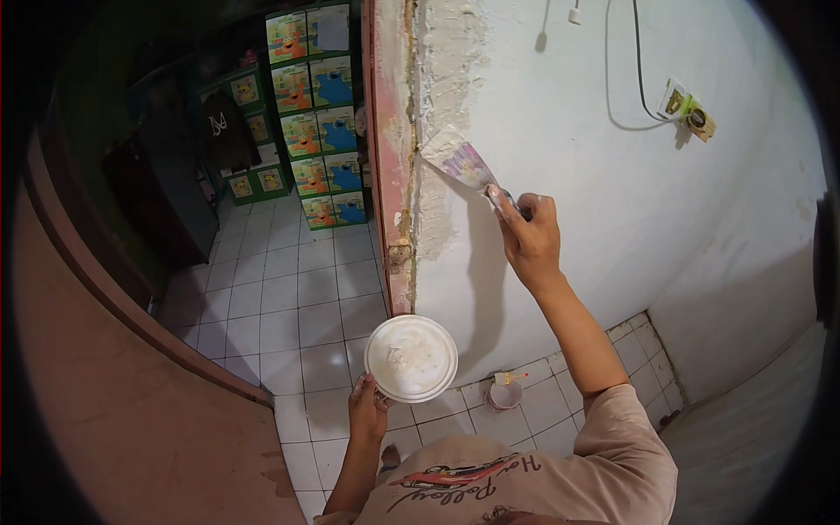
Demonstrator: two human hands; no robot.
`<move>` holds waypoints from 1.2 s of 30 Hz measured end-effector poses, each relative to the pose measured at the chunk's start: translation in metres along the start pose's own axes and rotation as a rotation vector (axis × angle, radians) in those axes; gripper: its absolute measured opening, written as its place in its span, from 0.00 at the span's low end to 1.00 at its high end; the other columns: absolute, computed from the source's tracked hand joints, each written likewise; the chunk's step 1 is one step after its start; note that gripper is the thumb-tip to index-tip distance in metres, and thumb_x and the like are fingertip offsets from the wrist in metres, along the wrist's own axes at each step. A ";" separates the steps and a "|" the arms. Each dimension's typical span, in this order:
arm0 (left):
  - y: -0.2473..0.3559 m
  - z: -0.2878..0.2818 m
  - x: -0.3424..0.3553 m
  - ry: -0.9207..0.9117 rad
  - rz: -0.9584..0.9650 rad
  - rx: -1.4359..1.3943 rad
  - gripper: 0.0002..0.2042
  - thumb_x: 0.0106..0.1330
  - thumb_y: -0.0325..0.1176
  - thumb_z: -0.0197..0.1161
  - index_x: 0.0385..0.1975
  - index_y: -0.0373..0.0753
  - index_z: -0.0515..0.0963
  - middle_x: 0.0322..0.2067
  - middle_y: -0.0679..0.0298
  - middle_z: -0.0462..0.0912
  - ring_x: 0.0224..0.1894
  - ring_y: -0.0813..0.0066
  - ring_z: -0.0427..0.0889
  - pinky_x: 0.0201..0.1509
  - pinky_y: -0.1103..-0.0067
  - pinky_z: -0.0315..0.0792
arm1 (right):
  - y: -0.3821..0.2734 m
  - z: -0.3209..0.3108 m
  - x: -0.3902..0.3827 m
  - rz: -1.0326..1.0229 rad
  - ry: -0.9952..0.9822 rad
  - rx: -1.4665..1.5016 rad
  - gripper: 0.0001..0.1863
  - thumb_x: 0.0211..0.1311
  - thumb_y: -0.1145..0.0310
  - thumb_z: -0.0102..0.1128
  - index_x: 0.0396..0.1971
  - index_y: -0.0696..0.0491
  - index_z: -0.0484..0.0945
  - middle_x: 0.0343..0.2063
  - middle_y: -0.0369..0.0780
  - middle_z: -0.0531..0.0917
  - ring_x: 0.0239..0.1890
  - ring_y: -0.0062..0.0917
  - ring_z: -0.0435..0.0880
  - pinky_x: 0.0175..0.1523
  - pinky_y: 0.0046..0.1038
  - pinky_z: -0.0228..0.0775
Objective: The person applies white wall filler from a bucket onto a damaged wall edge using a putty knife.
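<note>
Two grips: right hand (535, 238) grasps flared scraper (465, 166) at rough plaster (444, 87); left hand (367, 413) clasps round lid (434, 357) bearing lumpy paste (397, 357); brush (510, 378) lies across tub (503, 407)

The clearest lettering is on the shirt (630, 451): dark, slanting script (455, 496) set in two pieces, one on each side of a red printed picture (455, 470). On the black cloth (232, 144) hanging in the next room is a white line mark (217, 123), too small to make out. The drawers (337, 129) there carry printed cartoon figures, orange on the left column and blue on the right; any small print beside them is blurred. The green cabinet (260, 182) behind bears yellow figures. Pink and violet patches mark the scraper (468, 164); whether they include print cannot be told.
</note>
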State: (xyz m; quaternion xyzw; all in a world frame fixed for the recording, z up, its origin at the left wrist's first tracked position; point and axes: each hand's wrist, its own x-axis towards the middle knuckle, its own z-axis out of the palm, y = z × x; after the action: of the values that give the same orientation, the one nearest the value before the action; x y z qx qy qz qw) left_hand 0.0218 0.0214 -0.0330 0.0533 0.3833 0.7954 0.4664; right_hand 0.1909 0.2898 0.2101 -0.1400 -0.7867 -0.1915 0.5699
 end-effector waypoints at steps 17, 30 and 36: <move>-0.006 -0.011 0.003 -0.018 -0.002 -0.044 0.08 0.75 0.35 0.54 0.46 0.40 0.72 0.41 0.62 0.83 0.41 0.71 0.85 0.43 0.70 0.84 | -0.017 0.013 -0.040 0.130 -0.030 0.069 0.32 0.53 0.81 0.66 0.60 0.42 0.76 0.28 0.39 0.70 0.31 0.31 0.68 0.33 0.30 0.65; -0.007 -0.013 0.005 -0.022 -0.024 -0.014 0.07 0.74 0.35 0.55 0.45 0.41 0.72 0.35 0.65 0.82 0.32 0.77 0.82 0.39 0.73 0.82 | -0.026 0.029 0.046 0.138 0.210 0.123 0.28 0.54 0.81 0.65 0.58 0.53 0.75 0.30 0.43 0.73 0.32 0.34 0.71 0.35 0.32 0.66; -0.002 0.003 -0.004 0.045 -0.038 -0.023 0.08 0.74 0.35 0.55 0.45 0.40 0.72 0.34 0.65 0.82 0.32 0.77 0.82 0.39 0.72 0.82 | -0.045 0.027 0.006 0.232 0.046 0.119 0.22 0.56 0.80 0.64 0.53 0.60 0.77 0.28 0.44 0.73 0.31 0.35 0.73 0.35 0.33 0.67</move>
State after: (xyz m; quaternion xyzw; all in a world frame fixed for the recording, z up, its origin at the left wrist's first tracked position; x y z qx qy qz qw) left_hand 0.0269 0.0204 -0.0310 0.0228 0.3854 0.7919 0.4732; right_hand 0.1470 0.2621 0.2016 -0.1916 -0.7618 -0.0807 0.6135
